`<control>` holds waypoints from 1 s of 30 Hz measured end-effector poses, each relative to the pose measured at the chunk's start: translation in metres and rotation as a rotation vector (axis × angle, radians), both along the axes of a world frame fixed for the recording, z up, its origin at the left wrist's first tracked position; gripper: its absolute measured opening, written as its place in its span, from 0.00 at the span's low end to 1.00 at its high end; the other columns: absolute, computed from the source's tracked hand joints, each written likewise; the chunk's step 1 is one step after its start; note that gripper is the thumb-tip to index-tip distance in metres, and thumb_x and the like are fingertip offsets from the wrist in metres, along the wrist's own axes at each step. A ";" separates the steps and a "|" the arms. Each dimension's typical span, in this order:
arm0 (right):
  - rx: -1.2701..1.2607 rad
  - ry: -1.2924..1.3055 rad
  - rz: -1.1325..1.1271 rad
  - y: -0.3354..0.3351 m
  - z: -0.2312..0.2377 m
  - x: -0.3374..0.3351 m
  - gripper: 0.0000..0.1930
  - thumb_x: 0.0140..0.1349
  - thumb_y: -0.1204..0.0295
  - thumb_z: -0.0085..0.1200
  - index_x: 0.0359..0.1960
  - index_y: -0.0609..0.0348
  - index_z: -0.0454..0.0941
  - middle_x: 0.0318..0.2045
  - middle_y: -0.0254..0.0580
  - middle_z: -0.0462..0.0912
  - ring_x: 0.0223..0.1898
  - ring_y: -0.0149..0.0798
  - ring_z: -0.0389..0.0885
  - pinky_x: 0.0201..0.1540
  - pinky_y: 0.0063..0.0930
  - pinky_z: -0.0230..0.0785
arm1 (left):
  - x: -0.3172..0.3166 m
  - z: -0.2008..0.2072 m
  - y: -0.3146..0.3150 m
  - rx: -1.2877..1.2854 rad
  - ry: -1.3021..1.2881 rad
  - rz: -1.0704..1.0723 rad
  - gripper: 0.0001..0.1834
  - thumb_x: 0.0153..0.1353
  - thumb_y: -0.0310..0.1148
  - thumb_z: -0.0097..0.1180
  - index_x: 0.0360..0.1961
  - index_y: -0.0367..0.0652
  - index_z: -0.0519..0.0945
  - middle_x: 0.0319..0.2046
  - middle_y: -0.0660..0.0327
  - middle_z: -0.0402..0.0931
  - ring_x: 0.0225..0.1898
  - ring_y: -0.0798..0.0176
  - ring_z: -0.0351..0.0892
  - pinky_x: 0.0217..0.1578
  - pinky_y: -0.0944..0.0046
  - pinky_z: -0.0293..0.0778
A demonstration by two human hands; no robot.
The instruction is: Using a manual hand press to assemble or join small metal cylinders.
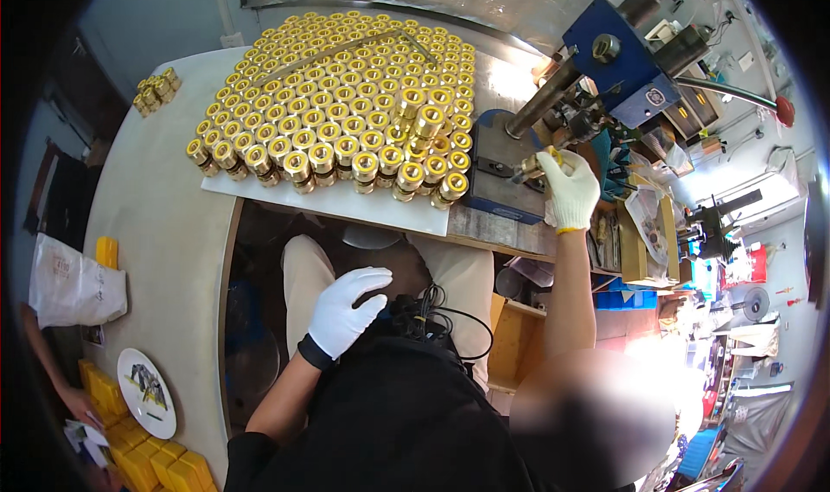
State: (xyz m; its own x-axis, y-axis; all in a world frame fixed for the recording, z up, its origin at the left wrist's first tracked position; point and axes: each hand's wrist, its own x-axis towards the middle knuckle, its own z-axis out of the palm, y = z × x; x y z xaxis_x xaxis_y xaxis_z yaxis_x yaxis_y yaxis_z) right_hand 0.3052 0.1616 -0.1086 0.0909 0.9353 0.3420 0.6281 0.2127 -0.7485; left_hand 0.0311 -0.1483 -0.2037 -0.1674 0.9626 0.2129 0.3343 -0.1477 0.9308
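Observation:
My right hand (572,191), in a whitish knit glove, grips a brass fitting (530,167) over the base plate (497,159) of a blue bench press (618,64). The glove partly hides the fitting. My left hand (344,312), in a white glove with a dark cuff, hovers over my lap, fingers and thumb apart with nothing in them. In front of me, many brass fittings (328,131) with yellow-rimmed tops stand upright in tight rows on a white board (337,205). A few fittings (428,122) rest on top of others at the right side.
A thin bent strip (333,57) lies across the rows. More fittings (158,90) are grouped far left. Along the left table stand a white bag (76,280), a white plate (130,358) and yellow boxes (143,457), near another person's hand (79,403). The press lever (735,94) sticks out right.

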 end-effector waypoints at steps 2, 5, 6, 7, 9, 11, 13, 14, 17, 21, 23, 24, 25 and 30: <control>-0.015 0.025 0.039 -0.010 -0.003 0.001 0.29 0.57 0.55 0.77 0.50 0.70 0.88 0.41 0.45 0.93 0.41 0.31 0.89 0.49 0.26 0.80 | -0.002 -0.002 -0.001 -0.005 0.002 0.002 0.16 0.67 0.31 0.66 0.54 0.39 0.86 0.56 0.52 0.86 0.60 0.48 0.83 0.62 0.56 0.77; -0.061 0.179 0.162 -0.026 0.004 -0.012 0.27 0.58 0.61 0.77 0.52 0.71 0.87 0.40 0.43 0.93 0.40 0.27 0.89 0.47 0.22 0.81 | -0.004 -0.004 0.008 -0.011 0.007 -0.021 0.16 0.68 0.33 0.65 0.54 0.39 0.86 0.56 0.53 0.85 0.60 0.48 0.83 0.62 0.55 0.77; -0.131 0.239 0.290 -0.032 0.010 -0.027 0.27 0.59 0.61 0.76 0.52 0.72 0.86 0.40 0.43 0.93 0.40 0.27 0.89 0.47 0.22 0.81 | -0.007 -0.003 0.008 -0.026 0.014 -0.030 0.16 0.68 0.33 0.65 0.54 0.39 0.86 0.56 0.53 0.85 0.59 0.48 0.83 0.62 0.55 0.78; -0.193 0.290 0.404 -0.038 0.019 -0.040 0.27 0.59 0.62 0.76 0.53 0.73 0.86 0.39 0.42 0.93 0.40 0.26 0.90 0.46 0.21 0.81 | -0.007 -0.001 0.011 -0.029 0.014 -0.038 0.16 0.68 0.33 0.65 0.54 0.39 0.86 0.56 0.53 0.85 0.59 0.48 0.83 0.62 0.55 0.78; 0.007 -0.086 0.395 -0.031 0.030 -0.065 0.26 0.58 0.58 0.75 0.50 0.68 0.88 0.40 0.43 0.93 0.41 0.28 0.90 0.46 0.25 0.81 | -0.003 0.009 0.018 -0.003 0.061 -0.070 0.16 0.69 0.34 0.64 0.55 0.39 0.85 0.57 0.52 0.85 0.59 0.47 0.83 0.62 0.54 0.77; 0.018 -0.123 0.489 -0.022 0.033 -0.090 0.27 0.57 0.54 0.74 0.49 0.64 0.89 0.40 0.47 0.92 0.41 0.35 0.91 0.47 0.30 0.81 | 0.001 0.012 0.021 0.020 0.052 -0.076 0.17 0.68 0.34 0.65 0.55 0.40 0.85 0.57 0.52 0.85 0.59 0.46 0.83 0.62 0.54 0.77; 0.026 -0.176 0.492 -0.002 0.027 -0.102 0.28 0.57 0.54 0.75 0.52 0.65 0.88 0.40 0.46 0.92 0.41 0.33 0.91 0.48 0.28 0.81 | 0.008 0.020 0.028 0.082 0.112 -0.071 0.17 0.66 0.33 0.67 0.55 0.40 0.85 0.57 0.52 0.85 0.59 0.45 0.83 0.62 0.53 0.78; 0.024 -0.231 0.503 0.003 0.025 -0.107 0.30 0.57 0.55 0.75 0.55 0.66 0.87 0.40 0.46 0.93 0.41 0.31 0.90 0.49 0.26 0.81 | 0.009 0.021 0.028 0.086 0.095 -0.065 0.18 0.65 0.32 0.68 0.55 0.41 0.85 0.57 0.52 0.85 0.59 0.46 0.83 0.62 0.53 0.78; 0.001 -0.229 0.518 0.009 0.023 -0.114 0.32 0.57 0.54 0.75 0.56 0.68 0.86 0.39 0.45 0.92 0.40 0.31 0.90 0.48 0.26 0.81 | 0.008 0.024 0.029 0.094 0.064 -0.038 0.18 0.65 0.32 0.68 0.55 0.41 0.85 0.57 0.52 0.85 0.59 0.47 0.83 0.62 0.53 0.78; -0.087 -0.083 0.537 -0.003 0.023 -0.100 0.33 0.59 0.50 0.73 0.55 0.66 0.86 0.37 0.46 0.91 0.39 0.35 0.90 0.46 0.28 0.80 | -0.006 0.038 0.038 0.098 0.145 -0.004 0.19 0.66 0.31 0.65 0.57 0.37 0.86 0.58 0.50 0.85 0.62 0.48 0.82 0.65 0.54 0.75; -0.050 0.069 0.508 -0.025 0.014 -0.086 0.28 0.64 0.57 0.71 0.58 0.67 0.85 0.37 0.42 0.92 0.38 0.26 0.87 0.46 0.24 0.79 | -0.014 0.055 0.054 0.088 0.216 0.050 0.19 0.65 0.31 0.65 0.57 0.39 0.86 0.57 0.51 0.85 0.60 0.48 0.83 0.64 0.54 0.76; -0.030 0.198 0.469 -0.032 0.001 -0.072 0.24 0.67 0.61 0.70 0.57 0.67 0.86 0.37 0.41 0.92 0.38 0.25 0.86 0.45 0.24 0.79 | -0.014 0.075 0.069 0.060 0.271 0.070 0.20 0.64 0.30 0.66 0.57 0.40 0.86 0.56 0.51 0.85 0.59 0.47 0.83 0.63 0.54 0.76; -0.006 0.337 0.439 -0.041 -0.009 -0.061 0.21 0.69 0.64 0.68 0.56 0.67 0.86 0.37 0.40 0.92 0.38 0.23 0.85 0.45 0.23 0.79 | -0.018 0.077 0.086 0.162 0.295 0.094 0.21 0.63 0.31 0.67 0.58 0.41 0.85 0.57 0.51 0.85 0.59 0.48 0.83 0.63 0.54 0.77; -0.113 0.119 0.425 -0.090 -0.059 -0.014 0.11 0.69 0.69 0.67 0.45 0.66 0.90 0.37 0.43 0.92 0.39 0.27 0.86 0.46 0.27 0.79 | -0.028 0.125 0.172 0.241 0.811 0.225 0.42 0.54 0.46 0.76 0.68 0.38 0.77 0.66 0.39 0.74 0.68 0.37 0.72 0.70 0.45 0.69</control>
